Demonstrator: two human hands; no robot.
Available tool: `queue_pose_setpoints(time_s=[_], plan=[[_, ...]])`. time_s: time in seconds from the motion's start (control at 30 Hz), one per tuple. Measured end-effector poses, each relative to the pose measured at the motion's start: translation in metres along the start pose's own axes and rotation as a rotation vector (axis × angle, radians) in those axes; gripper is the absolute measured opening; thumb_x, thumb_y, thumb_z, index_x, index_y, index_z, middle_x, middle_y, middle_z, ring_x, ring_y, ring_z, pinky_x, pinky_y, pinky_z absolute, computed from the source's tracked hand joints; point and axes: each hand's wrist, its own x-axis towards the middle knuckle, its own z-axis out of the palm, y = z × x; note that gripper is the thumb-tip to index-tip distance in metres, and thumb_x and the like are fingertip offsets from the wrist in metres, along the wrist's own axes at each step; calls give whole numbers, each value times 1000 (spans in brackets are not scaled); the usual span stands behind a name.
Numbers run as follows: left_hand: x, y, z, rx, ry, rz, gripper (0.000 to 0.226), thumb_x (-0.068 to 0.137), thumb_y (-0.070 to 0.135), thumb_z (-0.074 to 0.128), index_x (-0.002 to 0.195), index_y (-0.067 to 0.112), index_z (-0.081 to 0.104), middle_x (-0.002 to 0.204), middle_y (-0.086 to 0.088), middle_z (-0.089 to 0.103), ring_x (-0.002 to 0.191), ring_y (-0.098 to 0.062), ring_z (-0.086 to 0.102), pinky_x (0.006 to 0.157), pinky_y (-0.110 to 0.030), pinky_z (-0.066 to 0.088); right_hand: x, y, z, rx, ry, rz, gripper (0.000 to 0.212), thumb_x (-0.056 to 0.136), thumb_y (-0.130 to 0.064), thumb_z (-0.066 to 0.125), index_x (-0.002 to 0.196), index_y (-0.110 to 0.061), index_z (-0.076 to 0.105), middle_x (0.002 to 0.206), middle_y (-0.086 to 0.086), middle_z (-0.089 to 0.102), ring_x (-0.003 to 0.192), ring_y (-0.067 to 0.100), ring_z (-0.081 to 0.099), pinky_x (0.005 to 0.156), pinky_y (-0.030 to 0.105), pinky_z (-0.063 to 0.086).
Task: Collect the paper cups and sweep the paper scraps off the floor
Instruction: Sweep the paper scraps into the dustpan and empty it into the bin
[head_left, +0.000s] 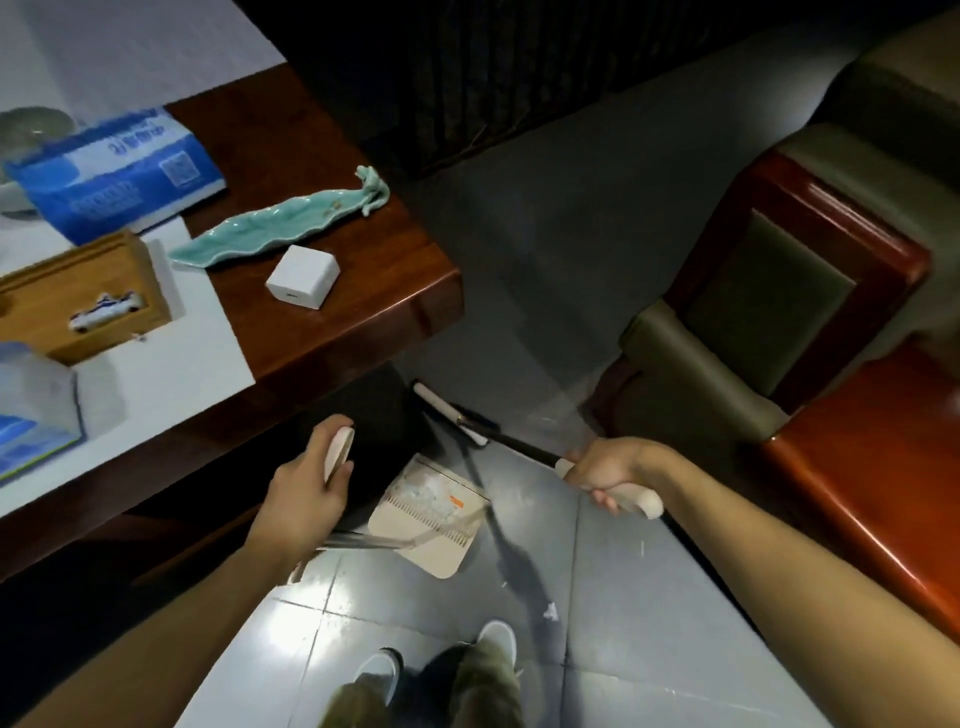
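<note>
Grey floor underfoot: my left hand grips the dustpan handle, my right hand grips the broom. Feather-light scraps, so gentle strokes.

Scraps in the dustpan blur together. The left hand's fingers partly hide behind the round handle top. The right hand's broom shaft runs into blur, head unreadable. The frame cuts a tissue pack at the table's near edge
</note>
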Motion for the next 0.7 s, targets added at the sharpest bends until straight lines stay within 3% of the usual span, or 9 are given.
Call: queue_pose_setpoints(time_s=[0.17, 0.3, 0.37, 0.5, 0.7], plan=[[-3, 0, 2, 7, -5, 74, 44, 97, 18, 49, 133, 35, 32, 95, -16, 60, 72, -26, 60, 67, -36, 49, -59, 34, 55, 327, -124, 83, 36, 98, -10, 49, 133, -15, 44, 46, 0, 43, 31, 4, 38, 31, 13, 32], [-10, 1, 0, -17, -26, 89, 46, 97, 17, 49, 136, 32, 31, 112, -22, 58, 93, -37, 62, 80, -47, 53, -110, 54, 82, 568, -140, 110, 39, 98, -8, 49, 136, -14, 43, 53, 1, 39, 34, 5, 37, 32, 12, 33], [-11, -2, -4, -36, -63, 116, 46, 97, 18, 49, 137, 32, 32, 116, -22, 56, 95, -36, 61, 80, -46, 53, -133, 68, 103, 646, -102, 111, 37, 98, -10, 47, 134, -16, 44, 58, 1, 36, 34, 4, 36, 32, 11, 31], [-22, -15, -12, -9, -246, 296, 42, 96, 16, 49, 131, 35, 35, 99, -15, 57, 77, -28, 61, 71, -39, 51, -168, 100, 158, 854, -5, 87, 30, 95, -10, 54, 124, -15, 54, 61, 5, 42, 39, 5, 39, 34, 13, 36], [-47, -22, -4, 230, -581, 589, 43, 96, 20, 50, 128, 43, 31, 106, -2, 53, 91, -18, 53, 77, -35, 44, -190, 144, 252, 1073, 178, 161, 20, 95, -12, 52, 115, -11, 55, 58, 7, 50, 41, 6, 41, 37, 16, 39]])
